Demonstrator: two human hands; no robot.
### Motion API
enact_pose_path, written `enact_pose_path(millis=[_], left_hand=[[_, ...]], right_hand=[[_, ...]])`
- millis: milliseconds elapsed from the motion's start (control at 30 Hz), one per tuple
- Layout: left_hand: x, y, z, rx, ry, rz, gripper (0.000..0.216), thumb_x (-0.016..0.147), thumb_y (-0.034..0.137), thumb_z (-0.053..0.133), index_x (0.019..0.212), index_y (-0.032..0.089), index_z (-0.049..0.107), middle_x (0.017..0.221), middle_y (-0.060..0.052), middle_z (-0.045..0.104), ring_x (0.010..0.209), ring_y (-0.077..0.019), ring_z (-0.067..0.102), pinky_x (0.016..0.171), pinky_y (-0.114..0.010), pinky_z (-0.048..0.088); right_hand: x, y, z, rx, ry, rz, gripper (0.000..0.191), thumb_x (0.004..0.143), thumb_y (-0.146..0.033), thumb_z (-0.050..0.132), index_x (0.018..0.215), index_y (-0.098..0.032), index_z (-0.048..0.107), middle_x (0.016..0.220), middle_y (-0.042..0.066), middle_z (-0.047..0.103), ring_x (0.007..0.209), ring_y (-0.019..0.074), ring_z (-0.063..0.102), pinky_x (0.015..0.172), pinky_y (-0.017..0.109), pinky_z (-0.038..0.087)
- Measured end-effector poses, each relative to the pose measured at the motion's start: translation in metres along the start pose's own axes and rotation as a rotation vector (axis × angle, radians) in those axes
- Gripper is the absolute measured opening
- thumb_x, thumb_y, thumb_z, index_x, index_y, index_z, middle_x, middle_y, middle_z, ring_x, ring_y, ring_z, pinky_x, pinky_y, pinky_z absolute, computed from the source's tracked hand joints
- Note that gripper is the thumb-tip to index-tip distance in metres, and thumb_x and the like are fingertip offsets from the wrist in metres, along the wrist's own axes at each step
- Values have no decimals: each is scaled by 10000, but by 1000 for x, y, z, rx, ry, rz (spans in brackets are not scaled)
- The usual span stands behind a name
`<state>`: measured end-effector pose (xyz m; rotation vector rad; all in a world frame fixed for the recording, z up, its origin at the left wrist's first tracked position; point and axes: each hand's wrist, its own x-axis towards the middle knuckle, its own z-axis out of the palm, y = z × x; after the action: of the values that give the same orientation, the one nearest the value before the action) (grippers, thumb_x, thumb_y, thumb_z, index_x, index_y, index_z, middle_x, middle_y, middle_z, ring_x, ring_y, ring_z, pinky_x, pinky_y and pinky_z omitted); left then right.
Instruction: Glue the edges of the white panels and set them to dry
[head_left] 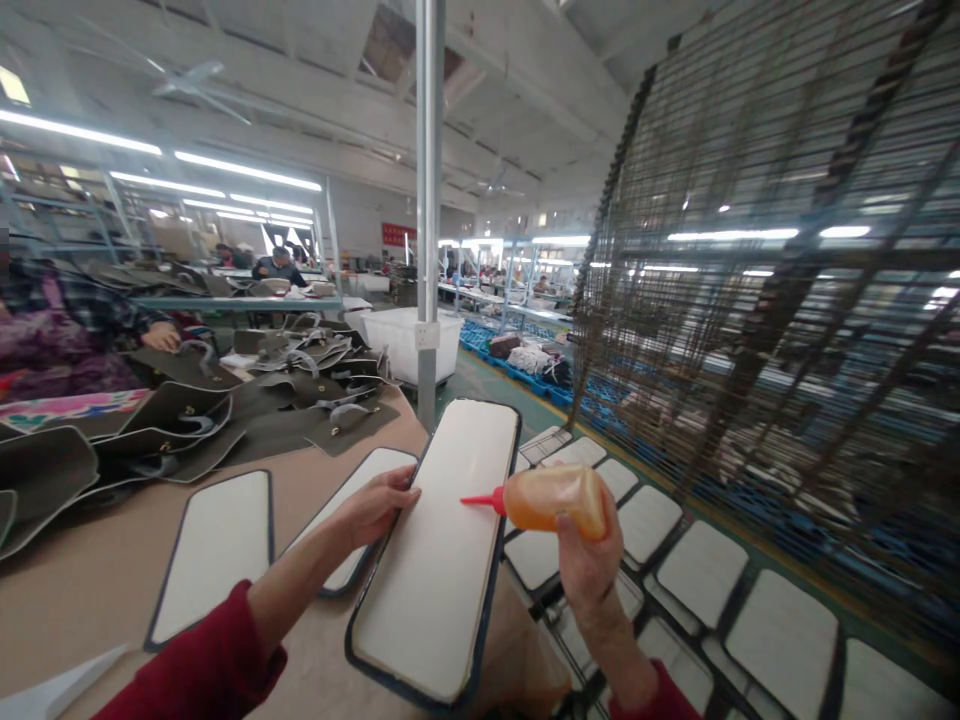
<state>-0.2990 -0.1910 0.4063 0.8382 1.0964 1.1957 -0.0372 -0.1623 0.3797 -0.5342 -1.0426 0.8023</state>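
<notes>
My left hand (pixel 375 508) holds the left edge of a long white panel with a dark rim (pixel 442 550), its fingers curled over the edge. The panel is tilted and lifted off the brown table (pixel 90 580). My right hand (pixel 589 565) grips an orange squeeze bottle (pixel 559 497) with a red nozzle (pixel 480 500) that points left over the panel's right edge. Both sleeves are dark red.
Two more white panels (pixel 214 555) lie on the table left of the held one. Dark leather pieces with buckles (pixel 247 410) are piled behind. Several white panels (pixel 780 625) lie on a rack at right. A steel post (pixel 429 200) stands ahead. A person's hand (pixel 161 337) rests at far left.
</notes>
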Motion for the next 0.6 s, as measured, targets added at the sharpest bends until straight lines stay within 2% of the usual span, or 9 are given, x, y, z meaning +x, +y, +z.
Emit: enact_pose_path(millis=[133,200,267,333,400,467,533,600], left_hand=[[7,2,-6,5,65,-8,597,472,159,850,1044,158,676,837,-43,751,765,-209,696,694,-268,537],[8,3,-7,18,67,15,605,469,167,856,1047,159,679,831,-38,752,782,-208,696,701,-255,530],[7,3,-6,40,37,33,580,486,186,852,1042,161,689,853,-43,754,794,-214,696,703,-256,524],[4,2,-2,61,-1,35,540,503,198,841,1023,163,703,880,-50,757,792,-224,695,700,-268,520],[1,2,4,69,-41,31,505,511,198,828,1001,166,714,891,-51,758,781,-231,693,698,-280,517],[0,2,8,61,-76,37,471,514,195,817,975,168,722,886,-47,758,774,-233,690,701,-285,515],[2,3,9,48,-87,44,445,516,196,812,952,170,725,876,-44,757,774,-234,688,701,-288,514],[7,3,6,44,-68,37,431,508,194,811,930,171,726,871,-44,756,782,-236,685,700,-288,512]], right_hand=[[-55,-3,-5,142,-164,196,650,651,-374,808,1231,-238,549,1170,143,692,1011,363,686,868,576,547],[-63,-3,-5,154,-206,241,648,651,-386,808,1231,-250,554,1173,142,694,985,366,697,841,582,557],[-48,-2,-1,119,-161,189,630,654,-386,803,1217,-241,560,1158,134,698,992,352,693,860,575,548],[-15,1,5,64,-15,75,625,643,-368,808,1198,-223,560,1123,110,702,1036,318,669,931,545,510],[22,6,11,-17,135,-41,608,620,-365,817,1154,-206,575,1095,84,694,997,267,663,949,499,497],[44,12,13,-56,168,-67,597,639,-370,797,1160,-187,571,1122,84,673,1002,244,647,954,475,488],[42,18,12,-74,163,-59,594,641,-359,795,1160,-172,575,1113,87,672,994,239,646,944,457,492],[17,21,9,-83,130,-29,591,625,-351,807,1143,-168,589,1072,89,691,961,248,662,906,433,518]])
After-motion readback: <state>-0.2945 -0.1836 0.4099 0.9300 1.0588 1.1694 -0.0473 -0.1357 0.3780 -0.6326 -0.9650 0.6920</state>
